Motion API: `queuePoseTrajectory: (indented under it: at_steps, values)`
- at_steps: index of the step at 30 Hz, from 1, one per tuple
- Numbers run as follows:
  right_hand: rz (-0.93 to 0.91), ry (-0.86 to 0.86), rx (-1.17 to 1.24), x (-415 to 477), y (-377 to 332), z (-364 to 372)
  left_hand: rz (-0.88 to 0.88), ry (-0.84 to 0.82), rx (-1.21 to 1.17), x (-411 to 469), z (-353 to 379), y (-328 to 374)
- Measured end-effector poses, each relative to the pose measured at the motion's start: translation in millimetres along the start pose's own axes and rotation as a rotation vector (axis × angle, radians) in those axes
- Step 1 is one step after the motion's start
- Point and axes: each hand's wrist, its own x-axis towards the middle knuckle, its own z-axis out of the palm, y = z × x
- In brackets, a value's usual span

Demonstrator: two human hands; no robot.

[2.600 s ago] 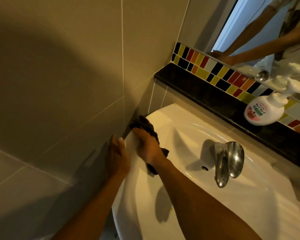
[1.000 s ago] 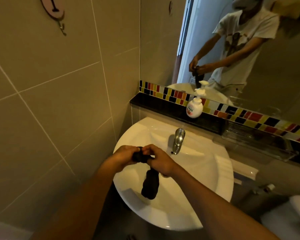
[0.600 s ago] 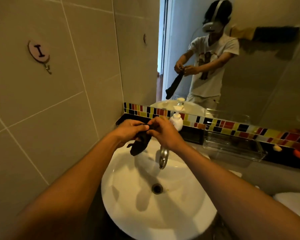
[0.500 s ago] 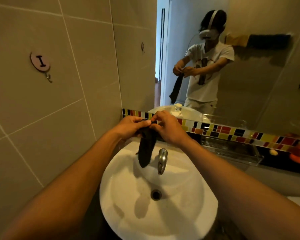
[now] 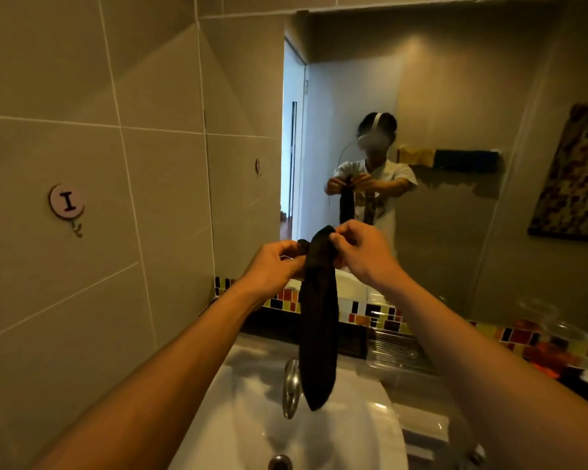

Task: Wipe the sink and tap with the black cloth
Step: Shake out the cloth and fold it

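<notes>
A long black cloth (image 5: 318, 320) hangs straight down in front of me, high above the white sink (image 5: 238, 415). My left hand (image 5: 274, 264) and my right hand (image 5: 360, 252) both pinch its top end, close together, at mirror height. The cloth's lower tip dangles just right of the chrome tap (image 5: 291, 390), partly hiding it. The sink's drain (image 5: 279, 463) shows at the bottom edge. Nothing touches the sink or the tap.
A tiled wall on the left carries a round hook (image 5: 67, 202) marked "I". A mirror (image 5: 455, 96) fills the back wall above a coloured tile strip (image 5: 381, 312) and a dark ledge. A clear tray (image 5: 398, 351) sits on the ledge to the right.
Both hands lifted the cloth off the sink's left rim and raised it well above the basin. The cloth now hangs at full length, and my view has tilted up toward the mirror.
</notes>
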Motion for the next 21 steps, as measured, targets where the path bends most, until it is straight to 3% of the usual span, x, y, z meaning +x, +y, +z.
queuePoseTrajectory:
  at_steps: [3, 10, 18, 21]
  values:
    - [0.06, -0.001, 0.064, 0.6, 3.0, -22.6, -0.023, 0.078, 0.009, 9.5, 4.9, 2.9]
    - [0.075, -0.023, -0.045, -0.1, 11.8, -56.3, -0.171, 0.194, -0.009, 30.3, 2.0, -1.2]
    - [0.147, 0.039, -0.006, 0.6, 38.9, -82.4, -0.222, 0.263, -0.362, 37.7, -7.9, -5.5]
    - [0.241, 0.063, 0.007, -1.1, 47.9, -89.7, -0.15, 0.292, -0.206, 37.6, -10.5, -10.6]
